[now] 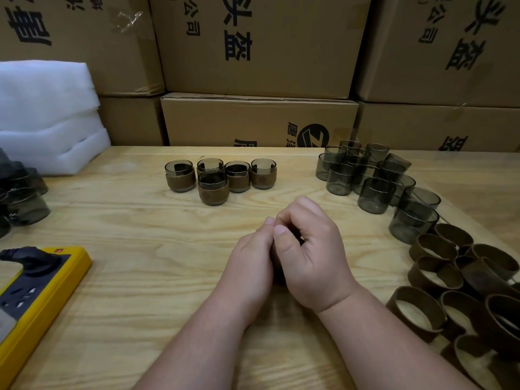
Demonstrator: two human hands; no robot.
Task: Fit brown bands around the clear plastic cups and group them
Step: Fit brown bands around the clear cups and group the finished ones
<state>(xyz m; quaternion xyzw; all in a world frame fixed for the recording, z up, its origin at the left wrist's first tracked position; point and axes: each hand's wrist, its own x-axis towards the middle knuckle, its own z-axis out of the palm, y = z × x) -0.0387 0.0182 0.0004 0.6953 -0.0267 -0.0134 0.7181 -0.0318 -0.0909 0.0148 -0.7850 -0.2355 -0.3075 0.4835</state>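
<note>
We note both hands together at mid-table; the left hand [250, 260] and right hand [312, 257] have fingers curled round something dark, unidentifiable; five banded cups [216, 178] stand grouped beyond; bare cups [374, 178] and loose brown bands [461, 280] lie at right.
</note>
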